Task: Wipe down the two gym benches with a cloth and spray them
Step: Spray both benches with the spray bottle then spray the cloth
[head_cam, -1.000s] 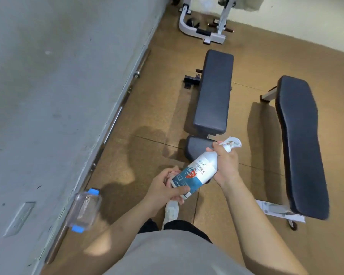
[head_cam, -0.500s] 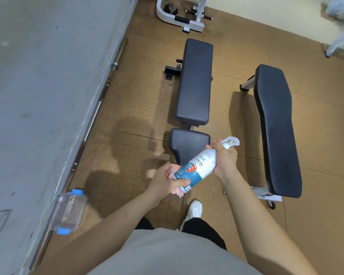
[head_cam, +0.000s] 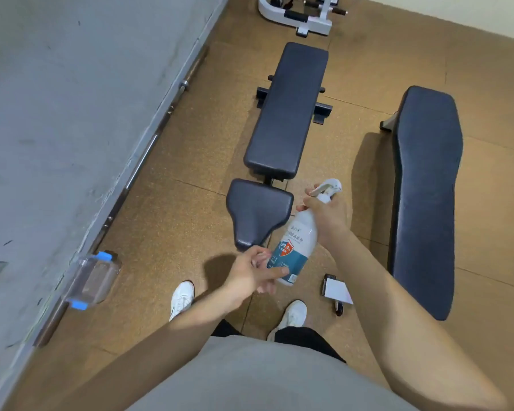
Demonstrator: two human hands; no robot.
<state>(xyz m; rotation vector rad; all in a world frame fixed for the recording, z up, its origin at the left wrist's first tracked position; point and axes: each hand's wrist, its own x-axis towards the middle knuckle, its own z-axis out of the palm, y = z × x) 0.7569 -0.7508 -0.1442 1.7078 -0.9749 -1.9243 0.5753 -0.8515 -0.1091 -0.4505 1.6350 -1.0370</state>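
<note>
Cork-brown floor [head_cam: 166, 221] runs under the whole scene, with a grey wall [head_cam: 72, 114] on the left. Nearest, the person stands in white shoes [head_cam: 182, 298], both arms reaching forward. The left hand [head_cam: 250, 271] grips the base of the bottle [head_cam: 297, 247], thumb across the label and fingers curled beneath. Whether a cloth is bunched in that palm cannot be told. The right hand [head_cam: 324, 215] wraps the bottle's neck with a finger at the trigger, the nozzle tilted up and away. The bottle hangs in the air just beside the narrow seat end of the left bench [head_cam: 288, 114]. The right bench [head_cam: 425, 188] lies well apart on the right, and a white machine base [head_cam: 297, 19] sits beyond.

This looks like the start of the spraying step, with neither pad visibly wet. The next move likely calls for freeing the left hand, turning the nozzle down at the seat and squeezing.
</note>
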